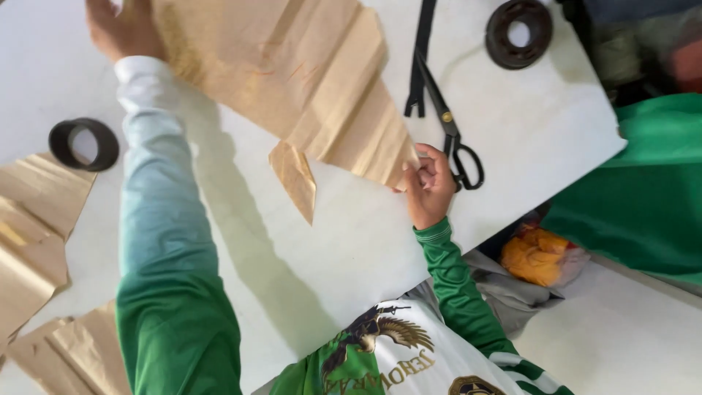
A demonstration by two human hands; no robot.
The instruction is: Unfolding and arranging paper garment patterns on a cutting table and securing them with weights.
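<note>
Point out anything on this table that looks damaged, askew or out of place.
Nothing is spilled or broken. The brown paper sheet held by the left hand and right hand is heavily creased, with a loose pointed flap hanging off its lower edge. The black scissors lie close by.

A large paper sheet (292, 73) is held over the table (351, 241) between the left hand (121, 29), at the far left, and the right hand (428, 186), at the sheet's near corner. Scissors (450, 135) are laid just right of the right hand, with a ring (519, 33) beyond them and what appears to be a strap (420, 58) alongside. A second ring (84, 144) is placed at the left, more paper pieces (36, 234) lying nearer beneath it.
</note>
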